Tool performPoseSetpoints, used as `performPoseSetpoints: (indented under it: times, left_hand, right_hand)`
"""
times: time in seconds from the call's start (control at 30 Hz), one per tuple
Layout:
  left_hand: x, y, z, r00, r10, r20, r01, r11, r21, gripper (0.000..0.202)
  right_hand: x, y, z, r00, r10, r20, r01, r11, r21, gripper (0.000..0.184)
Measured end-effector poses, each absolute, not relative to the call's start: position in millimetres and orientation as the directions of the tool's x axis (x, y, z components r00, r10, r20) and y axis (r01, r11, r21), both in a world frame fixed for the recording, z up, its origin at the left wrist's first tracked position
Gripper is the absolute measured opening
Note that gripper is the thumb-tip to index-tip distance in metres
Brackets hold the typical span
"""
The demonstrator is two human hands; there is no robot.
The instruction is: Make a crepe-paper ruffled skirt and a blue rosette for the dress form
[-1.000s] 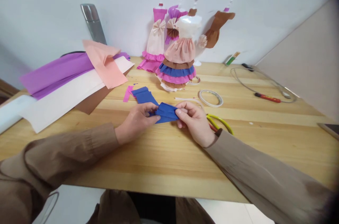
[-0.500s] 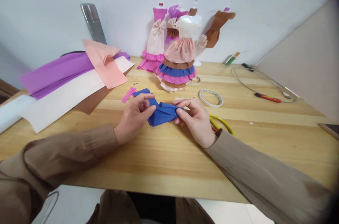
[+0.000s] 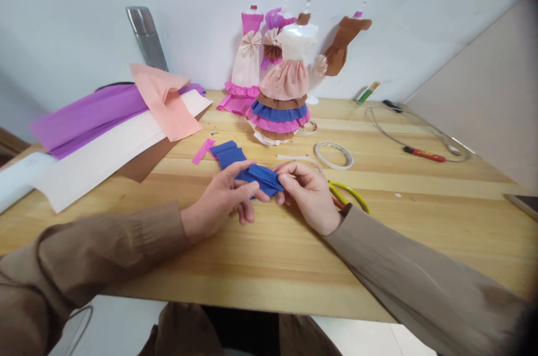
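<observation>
A strip of blue crepe paper [image 3: 228, 154] runs from the table toward my hands, its near end gathered into loose folds. My right hand [image 3: 309, 193] pinches the right tip of those folds between thumb and fingers. Around the folds' left side sits my left hand [image 3: 222, 193], index finger along the top edge and thumb in front, loosely holding the paper. Part of its grip is hidden. A small pink paper strip [image 3: 204, 151] lies beside the blue strip's far end. Yellow-handled scissors [image 3: 351, 193] lie partly behind my right hand.
A dress form with a tiered paper skirt [image 3: 279, 115] stands in front of other small dressed forms. Tape rolls [image 3: 333, 156] lie to the right, near a red-handled tool [image 3: 424, 155] with a cable. Stacked crepe paper sheets [image 3: 101, 154] cover the left side.
My left hand has moved right and slightly down along the blue crepe paper, closer to my right hand. The folds between my hands are more bunched. My right hand has barely moved.
</observation>
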State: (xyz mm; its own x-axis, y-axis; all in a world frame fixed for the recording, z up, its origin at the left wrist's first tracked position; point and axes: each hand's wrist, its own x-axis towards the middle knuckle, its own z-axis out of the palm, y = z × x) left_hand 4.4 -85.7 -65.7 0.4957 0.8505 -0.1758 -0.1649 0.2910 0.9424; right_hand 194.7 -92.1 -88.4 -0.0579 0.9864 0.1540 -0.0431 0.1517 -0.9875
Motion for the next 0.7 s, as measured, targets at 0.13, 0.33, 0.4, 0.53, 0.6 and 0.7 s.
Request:
performPoseSetpoints:
  times: [0.13, 0.33, 0.4, 0.53, 0.6, 0.7]
  left_hand:
    - [4.6, -81.5, -65.1, 0.496, 0.844, -0.205, -0.186, 0.333, 0.924, 0.069]
    - [5.9, -81.0, -67.8, 0.480, 0.863, -0.159, -0.159, 0.264, 0.951, 0.031]
    - [6.2, -80.9, -68.5, 0.466, 0.874, -0.137, -0.176, 0.243, 0.954, 0.030]
    - [6.1, -78.7, -69.3, 0.436, 0.886, -0.157, -0.212, 0.270, 0.939, 0.030]
    - [5.9, -77.1, -70.1, 0.436, 0.883, -0.174, -0.216, 0.291, 0.932, 0.030]
    - [5.6, -75.6, -71.6, 0.443, 0.876, -0.191, -0.212, 0.309, 0.927, 0.032]
  right_hand:
    - [193.1, -92.9, -86.1, -0.080, 0.985, 0.150, -0.045, 0.147, -0.988, 0.039]
    - [193.1, -93.4, -86.4, -0.080, 0.983, 0.167, -0.043, 0.164, -0.986, 0.034]
    - [193.8, -93.4, -86.2, -0.060, 0.983, 0.175, -0.037, 0.173, -0.984, 0.035]
    - [195.0, -92.5, -86.2, -0.031, 0.979, 0.200, 0.015, 0.200, -0.980, 0.032]
    - [195.4, -91.3, -88.0, -0.040, 0.979, 0.199, 0.046, 0.201, -0.979, 0.027]
    - [195.9, -89.4, -92.0, -0.065, 0.985, 0.158, 0.040, 0.161, -0.986, 0.031]
